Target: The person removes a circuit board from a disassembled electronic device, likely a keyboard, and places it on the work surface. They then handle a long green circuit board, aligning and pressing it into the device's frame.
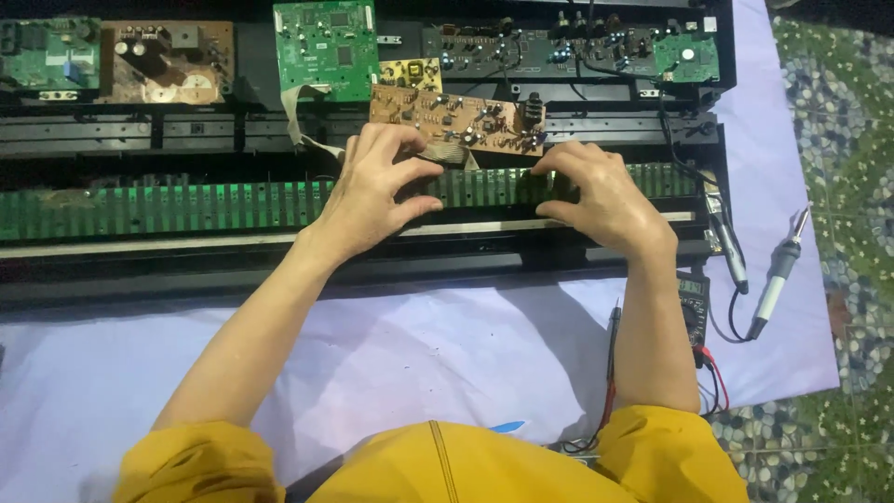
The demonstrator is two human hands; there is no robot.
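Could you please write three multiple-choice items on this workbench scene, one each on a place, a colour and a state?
1. Where does the soldering iron lie?
A. on the cloth at the right
B. on the green board at top centre
C. in the left hand

2. What colour are the person's sleeves?
A. blue
B. yellow
C. white

3. What are both hands doing?
A. resting flat on the cloth
B. holding the multimeter
C. fingers on the long green strip

Answers: 1 A, it lies on the pale cloth, right of the casing. 2 B, both show yellow. 3 C, the left hand and right hand rest on the long green strip.
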